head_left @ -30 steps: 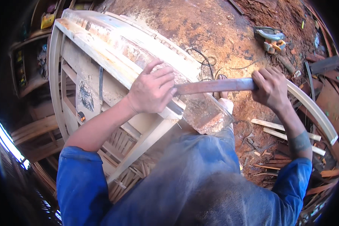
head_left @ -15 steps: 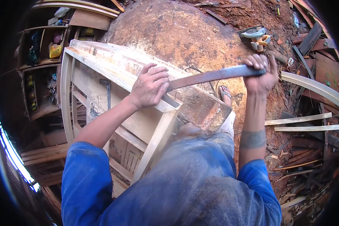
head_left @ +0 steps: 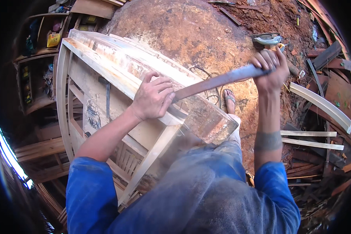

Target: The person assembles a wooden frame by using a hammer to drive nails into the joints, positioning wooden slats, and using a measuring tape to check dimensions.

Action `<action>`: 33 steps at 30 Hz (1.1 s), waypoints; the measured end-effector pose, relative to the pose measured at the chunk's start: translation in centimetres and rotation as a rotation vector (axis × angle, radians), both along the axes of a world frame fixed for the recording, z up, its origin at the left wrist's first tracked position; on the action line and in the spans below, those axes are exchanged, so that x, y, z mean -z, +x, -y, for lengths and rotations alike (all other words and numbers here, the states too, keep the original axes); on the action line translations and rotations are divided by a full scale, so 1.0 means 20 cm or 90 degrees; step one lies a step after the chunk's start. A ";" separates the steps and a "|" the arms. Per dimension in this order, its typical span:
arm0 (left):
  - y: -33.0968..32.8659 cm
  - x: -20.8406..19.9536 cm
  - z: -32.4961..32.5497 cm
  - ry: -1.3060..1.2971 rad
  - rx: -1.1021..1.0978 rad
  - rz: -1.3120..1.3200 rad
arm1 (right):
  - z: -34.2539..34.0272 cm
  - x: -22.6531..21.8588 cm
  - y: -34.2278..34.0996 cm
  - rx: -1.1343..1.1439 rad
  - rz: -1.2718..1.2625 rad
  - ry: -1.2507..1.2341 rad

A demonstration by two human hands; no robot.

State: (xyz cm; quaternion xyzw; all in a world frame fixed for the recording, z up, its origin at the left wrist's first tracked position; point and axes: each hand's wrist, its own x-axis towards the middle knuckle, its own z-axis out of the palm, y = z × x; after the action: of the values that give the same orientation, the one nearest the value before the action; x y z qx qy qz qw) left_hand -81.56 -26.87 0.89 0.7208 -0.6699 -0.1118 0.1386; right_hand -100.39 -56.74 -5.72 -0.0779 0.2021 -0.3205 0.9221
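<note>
My right hand [head_left: 271,72] is closed round the far-right end of a long, flat, slightly curved brown-grey bar [head_left: 218,81]. It slopes down to my left hand [head_left: 154,95], whose fingers and thumb close on its lower end. That end meets the upper rail of a pale wooden frame [head_left: 101,66]. A dark grey piece [head_left: 177,112] shows just under my left hand; whether it belongs to the bar I cannot tell. The frame stands on its side against a rough, worn wooden block [head_left: 210,121]. On the frame's inner panel lies a hammer [head_left: 107,93] near some nails [head_left: 93,113].
A power tool [head_left: 267,39] sits on the ground beyond my right hand. A dark cord [head_left: 206,74] loops near my sandalled foot [head_left: 229,99]. Pale wooden strips [head_left: 319,103] and scrap boards lie at the right. Shelves [head_left: 37,62] with tools stand at the left.
The view has shifted a little. The bar tilts more steeply, its right end higher. Both hands keep their hold, and the right hand now covers part of the power tool.
</note>
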 end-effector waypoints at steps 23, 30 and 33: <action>0.05 0.03 -0.05 -0.008 -0.067 0.001 | 0.16 -0.47 0.38 -0.866 -0.475 -1.441; -0.30 -0.14 -0.23 -0.190 -0.299 0.130 | -0.25 -0.24 0.17 -0.671 -0.456 -1.534; -0.66 -0.17 -0.47 -0.143 -0.429 0.053 | -0.38 -0.20 0.07 -0.658 -0.573 -1.371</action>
State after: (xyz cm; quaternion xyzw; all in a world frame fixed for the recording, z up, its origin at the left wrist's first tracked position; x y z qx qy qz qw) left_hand -94.76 -17.47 4.33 0.8856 -0.4075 0.0437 0.2185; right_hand -98.98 -49.12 -1.73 -0.9535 0.0809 0.1274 0.2607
